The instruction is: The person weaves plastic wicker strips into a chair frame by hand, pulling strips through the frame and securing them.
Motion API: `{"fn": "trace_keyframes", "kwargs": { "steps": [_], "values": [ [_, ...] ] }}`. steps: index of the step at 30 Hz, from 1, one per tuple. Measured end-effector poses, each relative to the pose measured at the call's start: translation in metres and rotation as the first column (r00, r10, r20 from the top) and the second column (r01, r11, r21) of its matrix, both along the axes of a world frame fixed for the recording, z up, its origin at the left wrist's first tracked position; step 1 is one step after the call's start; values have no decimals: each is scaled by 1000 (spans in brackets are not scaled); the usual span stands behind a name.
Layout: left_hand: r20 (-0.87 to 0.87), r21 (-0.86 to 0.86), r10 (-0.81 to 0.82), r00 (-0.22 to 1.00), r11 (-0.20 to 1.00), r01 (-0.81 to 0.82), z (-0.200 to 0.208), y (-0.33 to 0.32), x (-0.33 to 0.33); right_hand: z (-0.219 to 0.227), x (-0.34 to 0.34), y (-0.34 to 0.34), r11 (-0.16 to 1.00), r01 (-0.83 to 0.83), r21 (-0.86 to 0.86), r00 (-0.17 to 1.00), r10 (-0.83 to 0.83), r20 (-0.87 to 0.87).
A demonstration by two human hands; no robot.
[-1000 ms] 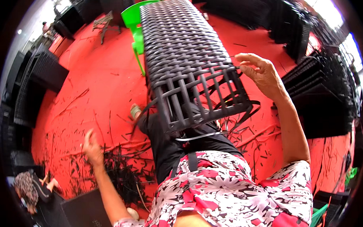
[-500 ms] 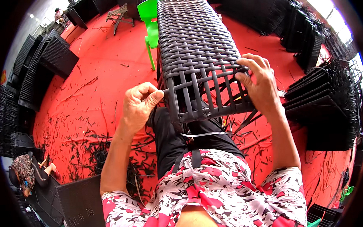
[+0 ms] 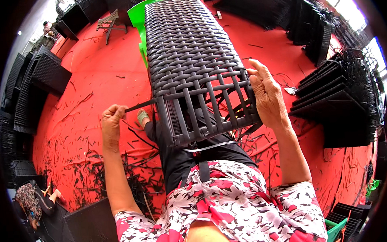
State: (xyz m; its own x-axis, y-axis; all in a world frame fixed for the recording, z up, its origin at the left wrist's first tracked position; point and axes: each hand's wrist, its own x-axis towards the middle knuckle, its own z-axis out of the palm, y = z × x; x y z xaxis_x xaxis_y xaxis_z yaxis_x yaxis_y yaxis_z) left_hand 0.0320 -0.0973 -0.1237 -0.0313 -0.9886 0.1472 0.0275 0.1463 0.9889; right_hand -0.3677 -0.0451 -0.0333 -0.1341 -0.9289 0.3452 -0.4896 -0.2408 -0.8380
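A long dark woven wicker frame point(image 3: 190, 40) reaches away from my lap, tightly woven at the far part. Its near end shows bare lengthwise bars with open gaps. Off its left side, my left hand point(image 3: 113, 119) pinches a flat dark weaving strip point(image 3: 140, 106), which runs taut into the row at the weave's edge. My right hand point(image 3: 267, 95) rests against the frame's right side near the same row, fingers stretched out and apart. Below the near end, a pale strip point(image 3: 211, 147) crosses over my black trousers.
A green plastic chair point(image 3: 135, 16) stands behind the frame. Dark woven panels point(image 3: 333, 99) are stacked at right, with more panels point(image 3: 51, 74) at left. Strip scraps point(image 3: 140, 187) litter the red floor covering. Another person point(image 3: 34, 199) crouches at lower left; a folding stool point(image 3: 109, 23) stands far left.
My left hand has moved out to the left, drawing a longer length of strip from the frame. My right hand's fingers have straightened from their grip at the edge. The frame appears shifted left.
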Motion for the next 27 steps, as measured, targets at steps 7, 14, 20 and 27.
{"fn": "trace_keyframes", "kwargs": {
  "steps": [7,14,20,27],
  "values": [
    [43,-16,46,998,999,-46,-14,10,-19,-10,-22,-6,999,-25,22,961,18,277],
    [191,-23,46,981,999,-42,-7,18,-21,4,-31,-1,987,-159,34,957,146,251],
    [153,-67,18,988,998,-7,14,32,-43,2,-34,-3,973,-232,-10,943,227,242],
    [199,-151,-43,979,986,74,57,47,-73,2,-32,-6,967,-251,-40,942,254,221]
  ]
}}
